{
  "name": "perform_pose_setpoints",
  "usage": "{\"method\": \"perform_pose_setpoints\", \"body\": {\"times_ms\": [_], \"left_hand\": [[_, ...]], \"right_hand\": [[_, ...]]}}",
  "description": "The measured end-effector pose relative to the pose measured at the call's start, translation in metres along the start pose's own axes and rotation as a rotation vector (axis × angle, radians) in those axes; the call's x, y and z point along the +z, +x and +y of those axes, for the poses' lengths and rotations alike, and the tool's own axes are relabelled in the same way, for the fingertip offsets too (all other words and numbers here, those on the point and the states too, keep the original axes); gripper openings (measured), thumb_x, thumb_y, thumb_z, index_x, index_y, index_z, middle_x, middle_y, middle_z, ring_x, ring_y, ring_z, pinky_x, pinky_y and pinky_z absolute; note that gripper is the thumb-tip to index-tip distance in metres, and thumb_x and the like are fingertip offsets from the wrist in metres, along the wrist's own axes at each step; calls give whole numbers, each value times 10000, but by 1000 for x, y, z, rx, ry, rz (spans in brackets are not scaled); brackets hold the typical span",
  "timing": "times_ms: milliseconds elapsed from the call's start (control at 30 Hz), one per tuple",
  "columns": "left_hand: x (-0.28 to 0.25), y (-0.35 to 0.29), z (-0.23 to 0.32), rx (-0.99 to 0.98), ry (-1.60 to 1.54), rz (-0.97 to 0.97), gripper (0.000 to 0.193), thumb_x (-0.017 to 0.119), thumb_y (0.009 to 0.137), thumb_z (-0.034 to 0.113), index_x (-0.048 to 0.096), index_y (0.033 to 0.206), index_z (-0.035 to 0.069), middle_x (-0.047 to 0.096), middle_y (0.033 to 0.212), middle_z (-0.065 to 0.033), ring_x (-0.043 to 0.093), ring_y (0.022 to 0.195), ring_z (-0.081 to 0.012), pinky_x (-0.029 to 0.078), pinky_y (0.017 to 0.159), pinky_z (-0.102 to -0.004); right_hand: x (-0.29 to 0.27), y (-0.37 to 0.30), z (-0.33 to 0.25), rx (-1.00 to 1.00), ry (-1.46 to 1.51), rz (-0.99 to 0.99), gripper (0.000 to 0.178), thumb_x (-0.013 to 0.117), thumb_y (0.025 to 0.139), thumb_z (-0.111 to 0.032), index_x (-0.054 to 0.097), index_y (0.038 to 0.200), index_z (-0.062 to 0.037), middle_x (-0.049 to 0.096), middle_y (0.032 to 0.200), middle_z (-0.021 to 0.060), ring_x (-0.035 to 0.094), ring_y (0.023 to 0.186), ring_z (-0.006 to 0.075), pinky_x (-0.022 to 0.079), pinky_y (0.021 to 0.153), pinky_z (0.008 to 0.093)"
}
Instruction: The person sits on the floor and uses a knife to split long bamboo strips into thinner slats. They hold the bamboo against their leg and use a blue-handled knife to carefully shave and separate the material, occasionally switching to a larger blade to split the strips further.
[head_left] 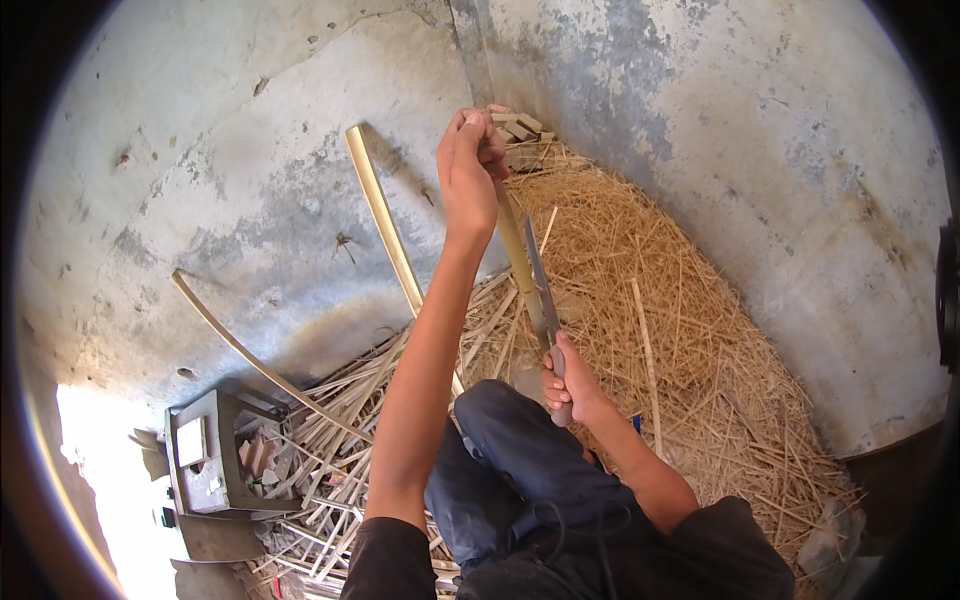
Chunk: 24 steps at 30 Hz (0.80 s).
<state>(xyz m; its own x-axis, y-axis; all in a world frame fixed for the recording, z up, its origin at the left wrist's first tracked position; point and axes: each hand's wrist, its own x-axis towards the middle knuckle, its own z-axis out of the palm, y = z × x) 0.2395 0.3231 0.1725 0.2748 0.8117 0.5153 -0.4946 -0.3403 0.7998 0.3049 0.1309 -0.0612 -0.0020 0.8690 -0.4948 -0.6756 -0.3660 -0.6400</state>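
My left hand (468, 160) is raised, its fingers closed around the upper end of a long greenish-yellow bamboo strip (517, 255). The strip slants down from that hand toward my right knee. Lower down, my right hand (575, 380) is wrapped round the handle of a long knife (541, 280). Its narrow dark blade points up and runs close alongside the bamboo; whether the edge touches it, I cannot tell. The strip's lower end passes behind the knife and my right hand, partly hidden there.
A big heap of straw-like shavings (640, 270) fills the corner. Cut strips (330, 480) are strewn on the left. A tall bamboo slat (380, 215) and a thin bent strip (250, 355) rise near the wall. An open-sided box (215, 430) holds broken pieces. Bricks (520, 128) lie at the back.
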Motion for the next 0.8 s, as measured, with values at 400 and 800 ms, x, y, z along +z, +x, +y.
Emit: {"method": "perform_pose_setpoints", "body": {"times_ms": [400,800], "left_hand": [[8,-1,-2,43,58,54,236,459,1086,285,496,943,102,369,721,31,321,613,-90,319,564,-265],[-19,2,-3,62,74,94,239,448,1085,285,502,950,94,393,716,17,356,610,-97,345,571,-278]], "right_hand": [[17,1,-4,-239,95,-110,629,400,1026,-754,429,918,-135,341,517,-20,296,349,103,315,361,291],[34,-10,-15,-534,-34,-44,581,376,1070,-678,444,907,-125,360,530,-19,303,362,96,314,376,285]]}}
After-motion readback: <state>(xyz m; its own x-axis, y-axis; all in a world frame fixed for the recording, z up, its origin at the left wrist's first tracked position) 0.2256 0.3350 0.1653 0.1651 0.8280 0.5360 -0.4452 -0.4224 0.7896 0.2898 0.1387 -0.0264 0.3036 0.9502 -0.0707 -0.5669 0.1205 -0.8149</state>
